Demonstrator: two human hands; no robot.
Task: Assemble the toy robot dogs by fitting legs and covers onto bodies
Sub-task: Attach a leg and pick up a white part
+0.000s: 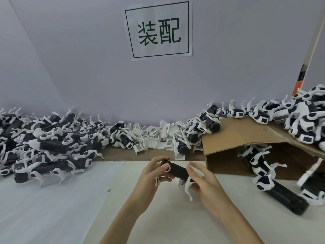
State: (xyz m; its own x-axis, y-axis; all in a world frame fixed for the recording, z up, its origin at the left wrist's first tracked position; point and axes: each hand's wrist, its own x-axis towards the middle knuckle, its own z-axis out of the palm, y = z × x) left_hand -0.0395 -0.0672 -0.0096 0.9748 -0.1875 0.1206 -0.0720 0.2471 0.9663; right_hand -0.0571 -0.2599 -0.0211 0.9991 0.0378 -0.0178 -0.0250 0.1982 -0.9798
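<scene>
A black toy dog body (178, 170) is held just above the white table (52, 199), between both hands. My left hand (154, 175) grips its left end, where a white leg (157, 181) hangs below the fingers. My right hand (204, 182) grips the right end, with another white leg (187, 188) dangling under it. Loose white covers (153, 138) lie in a heap at the back centre.
A big pile of black-and-white dog parts (44, 138) fills the left back. An open cardboard box (237, 152) lies on its side at right, with dogs (263, 175) spilling out and more stacked on top (307, 117). A paper sign (159, 30) hangs on the wall.
</scene>
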